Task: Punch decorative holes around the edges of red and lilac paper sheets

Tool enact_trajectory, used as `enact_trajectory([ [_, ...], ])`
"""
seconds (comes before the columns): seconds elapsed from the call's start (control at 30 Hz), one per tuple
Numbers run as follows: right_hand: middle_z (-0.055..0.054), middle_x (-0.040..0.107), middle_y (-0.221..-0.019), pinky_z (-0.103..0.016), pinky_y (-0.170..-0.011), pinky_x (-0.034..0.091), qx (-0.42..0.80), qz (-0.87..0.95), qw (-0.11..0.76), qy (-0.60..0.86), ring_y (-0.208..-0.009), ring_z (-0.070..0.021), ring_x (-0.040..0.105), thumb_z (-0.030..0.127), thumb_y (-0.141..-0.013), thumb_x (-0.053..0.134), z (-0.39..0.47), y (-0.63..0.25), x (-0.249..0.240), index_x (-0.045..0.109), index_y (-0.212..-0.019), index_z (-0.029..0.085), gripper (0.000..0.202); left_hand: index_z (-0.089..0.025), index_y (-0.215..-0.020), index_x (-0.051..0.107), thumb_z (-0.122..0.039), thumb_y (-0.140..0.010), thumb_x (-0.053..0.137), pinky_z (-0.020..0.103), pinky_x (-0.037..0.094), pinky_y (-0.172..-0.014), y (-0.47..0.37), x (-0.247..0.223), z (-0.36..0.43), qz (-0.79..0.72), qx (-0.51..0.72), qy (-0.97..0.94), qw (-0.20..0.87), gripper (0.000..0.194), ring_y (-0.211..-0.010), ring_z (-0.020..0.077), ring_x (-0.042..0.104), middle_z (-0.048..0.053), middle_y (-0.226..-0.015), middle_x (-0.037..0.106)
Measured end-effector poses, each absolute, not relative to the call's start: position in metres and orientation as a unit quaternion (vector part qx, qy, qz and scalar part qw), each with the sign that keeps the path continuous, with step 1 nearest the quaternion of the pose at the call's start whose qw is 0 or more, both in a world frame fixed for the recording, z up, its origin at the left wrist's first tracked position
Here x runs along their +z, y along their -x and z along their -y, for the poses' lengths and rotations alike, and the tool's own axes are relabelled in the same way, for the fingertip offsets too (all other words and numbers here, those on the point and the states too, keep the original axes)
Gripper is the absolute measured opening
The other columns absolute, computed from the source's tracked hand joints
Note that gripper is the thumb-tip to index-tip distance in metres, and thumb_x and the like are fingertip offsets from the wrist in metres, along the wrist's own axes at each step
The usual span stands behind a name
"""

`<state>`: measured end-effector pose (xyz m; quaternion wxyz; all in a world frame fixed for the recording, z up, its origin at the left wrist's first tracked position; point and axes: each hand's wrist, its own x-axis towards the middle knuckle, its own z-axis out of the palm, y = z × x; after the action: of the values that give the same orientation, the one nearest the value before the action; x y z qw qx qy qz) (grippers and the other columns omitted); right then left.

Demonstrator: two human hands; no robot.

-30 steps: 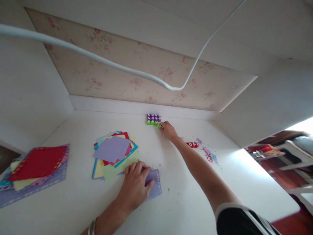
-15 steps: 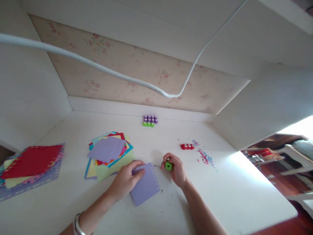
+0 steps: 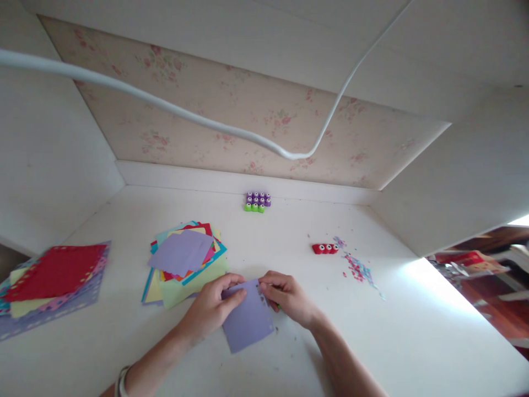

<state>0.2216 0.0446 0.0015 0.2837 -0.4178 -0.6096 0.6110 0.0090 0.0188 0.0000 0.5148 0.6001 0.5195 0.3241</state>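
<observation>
A square sheet of purple paper (image 3: 248, 325) with small holes along its right edge is pinched by my left hand (image 3: 221, 300) at its upper left, thumb on top. My right hand (image 3: 289, 298) is closed at the sheet's upper right corner, thumb and forefinger by the paper's edge. Just a sliver of the green craft punch (image 3: 279, 306) shows beneath its fingers; the rest is hidden. Whether those fingers also grip the paper, I cannot tell. Tiny paper bits (image 3: 276, 330) lie by the sheet's right side.
Left of my hands, coloured paper sheets (image 3: 182, 251) lie piled, with hole-edged sheets (image 3: 53, 273) farther left. Purple and green punches (image 3: 257, 201) stand at the back of the white table (image 3: 185, 364). Red punches (image 3: 325, 248) sit at right beside scattered confetti (image 3: 359, 269). A white cable (image 3: 231, 130) hangs overhead.
My right hand has moved left with the green craft punch to the purple paper's upper right edge, and the punch is now mostly hidden. My left hand still holds the sheet.
</observation>
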Motion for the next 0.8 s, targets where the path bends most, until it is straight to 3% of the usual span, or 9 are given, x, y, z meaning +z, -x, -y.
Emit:
enact_trajectory([
  [0.27, 0.001, 0.051, -0.072, -0.023, -0.050, 0.033, 0.611, 0.595, 0.300, 0.427, -0.052, -0.0067, 0.045, 0.044, -0.081, 0.065, -0.045, -0.222, 0.001, 0.068, -0.076, 0.015, 0.030, -0.016, -0.102, 0.063, -0.037, -0.083, 0.057, 0.026, 0.045, -0.082, -0.008, 0.001, -0.019, -0.504, 0.320, -0.601, 0.531, 0.029, -0.096, 0.0206, 0.062, 0.007, -0.102, 0.069],
  [0.4, 0.001, 0.051, -0.069, -0.023, -0.051, 0.034, 0.590, 0.612, 0.299, 0.434, -0.053, -0.0075, 0.045, 0.043, -0.082, 0.063, -0.044, -0.221, -0.002, 0.068, -0.073, 0.015, 0.030, -0.015, -0.095, 0.064, -0.042, -0.084, 0.054, 0.025, 0.044, -0.071, -0.009, 0.007, -0.018, -0.502, 0.300, -0.609, 0.536, 0.031, -0.083, 0.0186, 0.061, 0.004, -0.089, 0.068],
  [0.57, 0.001, 0.052, -0.069, -0.023, -0.050, 0.035, 0.571, 0.650, 0.272, 0.420, -0.054, -0.0084, 0.046, 0.044, -0.085, 0.059, -0.040, -0.218, -0.006, 0.071, -0.080, 0.017, 0.030, -0.016, -0.074, 0.065, -0.043, -0.086, 0.050, 0.023, 0.033, -0.060, -0.013, 0.009, -0.016, -0.495, 0.270, -0.677, 0.472, 0.034, -0.068, 0.0147, 0.052, 0.000, -0.068, 0.060],
  [0.8, -0.001, 0.055, -0.071, -0.022, -0.051, 0.038, 0.515, 0.694, 0.259, 0.433, -0.055, -0.0097, 0.049, 0.044, -0.088, 0.055, -0.038, -0.216, -0.005, 0.071, -0.080, 0.019, 0.031, -0.017, -0.067, 0.060, -0.040, -0.088, 0.046, 0.023, 0.027, -0.055, -0.017, 0.007, -0.015, -0.495, 0.274, -0.687, 0.455, 0.034, -0.061, 0.0134, 0.044, -0.002, -0.060, 0.049],
])
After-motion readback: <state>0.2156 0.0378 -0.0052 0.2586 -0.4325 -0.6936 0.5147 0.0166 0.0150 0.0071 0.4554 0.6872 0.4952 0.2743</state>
